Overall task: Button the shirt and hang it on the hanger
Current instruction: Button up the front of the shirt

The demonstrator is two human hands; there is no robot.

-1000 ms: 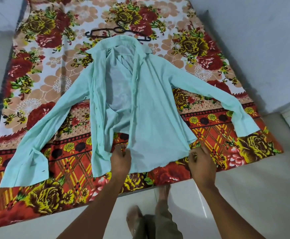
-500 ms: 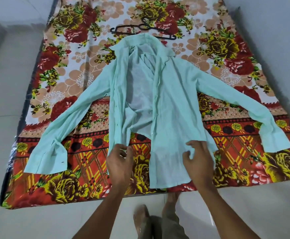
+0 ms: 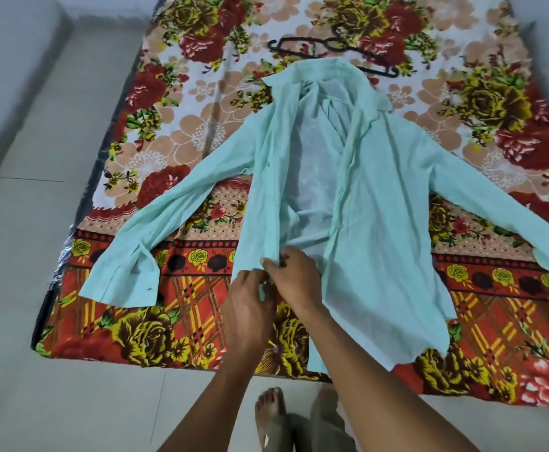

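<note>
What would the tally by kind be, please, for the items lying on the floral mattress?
Mint-green long-sleeved cotton shirt, front open: 1
Black plastic clothes hanger, above the collar: 1
Hands on the shirt's lower left front edge, left hand and right hand: 2
Total: 2 items, plus 2 hands, all on the red-and-yellow floral mattress.
</note>
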